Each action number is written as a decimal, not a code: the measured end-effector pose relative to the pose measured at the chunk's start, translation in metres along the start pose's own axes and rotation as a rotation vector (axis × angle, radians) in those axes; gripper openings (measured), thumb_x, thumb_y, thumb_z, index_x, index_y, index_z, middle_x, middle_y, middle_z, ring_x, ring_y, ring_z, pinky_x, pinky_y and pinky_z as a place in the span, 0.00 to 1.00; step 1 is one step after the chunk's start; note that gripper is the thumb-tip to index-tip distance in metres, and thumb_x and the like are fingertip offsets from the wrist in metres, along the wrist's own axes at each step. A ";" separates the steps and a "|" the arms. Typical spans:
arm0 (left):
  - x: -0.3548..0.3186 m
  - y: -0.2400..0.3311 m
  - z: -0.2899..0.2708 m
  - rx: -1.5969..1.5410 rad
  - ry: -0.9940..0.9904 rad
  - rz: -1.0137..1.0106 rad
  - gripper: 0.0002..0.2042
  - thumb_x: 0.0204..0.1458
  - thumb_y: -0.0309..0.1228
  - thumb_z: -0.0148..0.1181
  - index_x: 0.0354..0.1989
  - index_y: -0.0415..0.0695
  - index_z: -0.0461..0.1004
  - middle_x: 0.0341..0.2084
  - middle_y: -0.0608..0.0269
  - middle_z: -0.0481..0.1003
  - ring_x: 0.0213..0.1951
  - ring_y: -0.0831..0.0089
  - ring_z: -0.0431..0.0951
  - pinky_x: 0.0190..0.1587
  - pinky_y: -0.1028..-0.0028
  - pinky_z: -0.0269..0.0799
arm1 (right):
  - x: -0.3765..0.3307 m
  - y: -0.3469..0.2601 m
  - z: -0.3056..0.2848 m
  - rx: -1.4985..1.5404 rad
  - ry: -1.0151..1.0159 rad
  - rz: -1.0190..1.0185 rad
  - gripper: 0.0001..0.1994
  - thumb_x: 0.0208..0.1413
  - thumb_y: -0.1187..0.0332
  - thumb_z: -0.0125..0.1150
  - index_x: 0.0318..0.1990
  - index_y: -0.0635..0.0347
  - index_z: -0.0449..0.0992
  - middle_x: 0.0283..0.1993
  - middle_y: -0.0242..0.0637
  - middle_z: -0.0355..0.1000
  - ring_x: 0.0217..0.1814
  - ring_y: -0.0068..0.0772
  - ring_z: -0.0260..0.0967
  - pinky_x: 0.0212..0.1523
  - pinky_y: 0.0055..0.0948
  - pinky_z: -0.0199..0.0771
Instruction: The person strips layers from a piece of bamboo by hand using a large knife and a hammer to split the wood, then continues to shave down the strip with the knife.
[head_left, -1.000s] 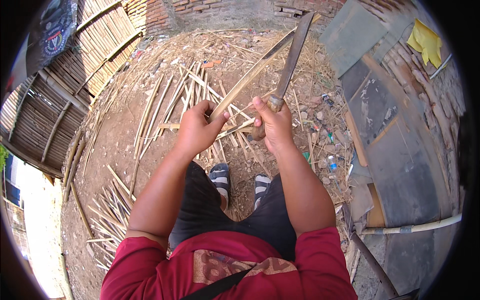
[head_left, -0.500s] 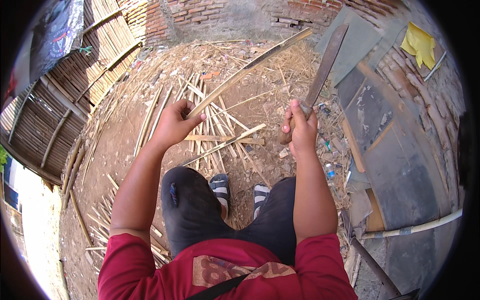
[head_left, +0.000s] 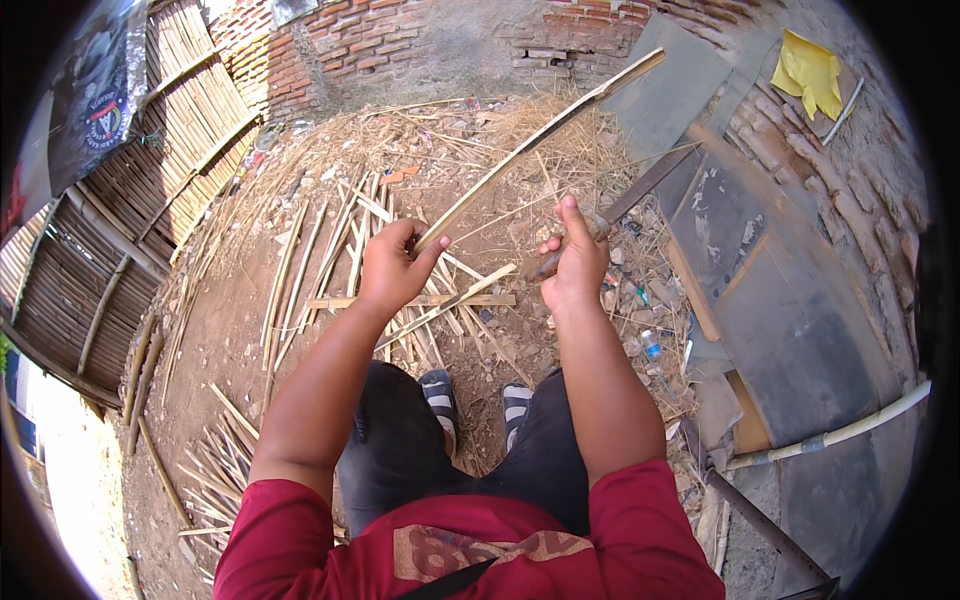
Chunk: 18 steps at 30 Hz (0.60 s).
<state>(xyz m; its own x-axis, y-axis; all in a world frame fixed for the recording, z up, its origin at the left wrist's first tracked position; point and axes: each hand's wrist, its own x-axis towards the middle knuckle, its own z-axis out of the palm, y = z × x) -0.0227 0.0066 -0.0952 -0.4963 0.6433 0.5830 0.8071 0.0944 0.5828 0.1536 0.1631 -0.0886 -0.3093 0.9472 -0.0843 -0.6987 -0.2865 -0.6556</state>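
A long split bamboo strip (head_left: 545,139) slants up to the far right, its near end pinched between the thumb and fingers of my left hand (head_left: 392,266). My right hand (head_left: 578,262) is wrapped round the wooden handle of a machete (head_left: 655,184), thumb along the top. The dark blade points out to the right and away, lower than the strip and apart from it. Between the two hands runs a thin bamboo sliver (head_left: 505,214); whether a finger holds it I cannot tell. More bamboo strips (head_left: 340,250) lie on the ground beyond my knees.
At lower left is a pile of split bamboo (head_left: 215,475). Dark boards (head_left: 790,330) lean along the right, with a yellow cloth-like piece (head_left: 808,75) above them. A brick wall (head_left: 420,50) stands at the back and a bamboo-slat panel (head_left: 90,290) at the left.
The machete blade has swung down from steeply raised to a flatter slant toward the right. My hands have come closer together, and the strip's far end has shifted right.
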 end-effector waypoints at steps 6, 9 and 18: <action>0.018 0.003 0.037 -0.152 -0.001 -0.082 0.14 0.55 0.35 0.73 0.31 0.39 0.75 0.20 0.61 0.73 0.22 0.72 0.70 0.27 0.70 0.68 | 0.003 -0.014 0.014 0.025 -0.052 -0.146 0.17 0.55 0.70 0.75 0.42 0.57 0.68 0.37 0.33 0.72 0.23 0.21 0.63 0.24 0.25 0.69; 0.026 -0.004 0.060 -0.264 0.062 -0.068 0.14 0.56 0.35 0.73 0.32 0.38 0.76 0.20 0.61 0.73 0.22 0.72 0.70 0.28 0.70 0.68 | -0.010 0.000 0.014 -0.062 -0.092 -0.147 0.14 0.56 0.71 0.74 0.41 0.57 0.70 0.35 0.31 0.71 0.23 0.20 0.63 0.23 0.23 0.68; 0.043 0.007 0.084 -0.474 0.088 -0.148 0.13 0.56 0.35 0.73 0.38 0.39 0.79 0.40 0.58 0.74 0.46 0.68 0.74 0.47 0.71 0.73 | -0.003 0.025 -0.003 -0.401 -0.209 -0.111 0.17 0.52 0.70 0.76 0.45 0.63 0.74 0.33 0.28 0.70 0.25 0.18 0.67 0.24 0.21 0.69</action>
<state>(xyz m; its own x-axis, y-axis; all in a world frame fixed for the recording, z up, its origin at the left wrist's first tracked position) -0.0111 0.0985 -0.1133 -0.6361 0.5805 0.5083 0.5022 -0.1886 0.8439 0.1388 0.1538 -0.1074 -0.3992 0.9077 0.1292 -0.4433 -0.0677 -0.8938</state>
